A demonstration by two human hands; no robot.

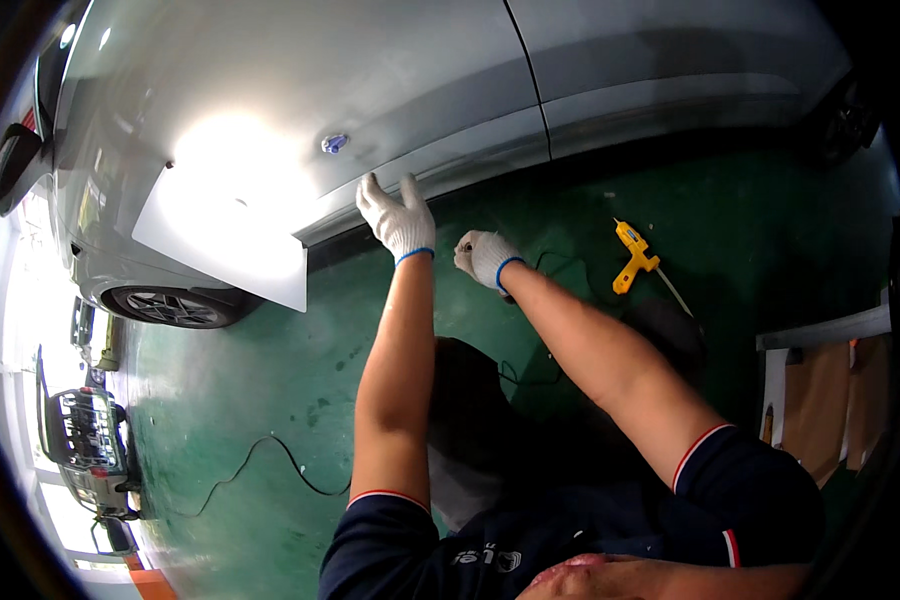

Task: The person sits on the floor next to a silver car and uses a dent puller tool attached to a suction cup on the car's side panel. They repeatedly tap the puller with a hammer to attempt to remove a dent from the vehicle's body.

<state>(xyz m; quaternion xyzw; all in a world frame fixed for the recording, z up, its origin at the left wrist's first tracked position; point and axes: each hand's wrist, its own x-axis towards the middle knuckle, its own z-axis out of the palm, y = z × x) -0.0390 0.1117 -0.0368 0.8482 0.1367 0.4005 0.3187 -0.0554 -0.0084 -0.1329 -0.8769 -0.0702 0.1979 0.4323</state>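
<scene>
Both of my hands wear white knit gloves with blue cuffs. My left hand (pixel 398 216) is raised beside the lower edge of a grey car's side panel (pixel 420 80), thumb and fingers apart, holding nothing. Just above it, a small blue-purple piece (pixel 335 144) sits on the panel. To the right and nearer to me, my right hand (pixel 485 259) is curled closed over the floor; whatever lies inside its fingers is hidden. A yellow glue gun (pixel 630 257) with a pale stick out of its back end lies on the floor farther right.
A white sheet (pixel 260 245) under strong glare stands against the car, near its wheel (pixel 175 306). Black cable (pixel 288 452) runs over the green floor (pixel 240 400). At right is an open cardboard box (pixel 820 400). Another vehicle (pixel 90 440) stands far left.
</scene>
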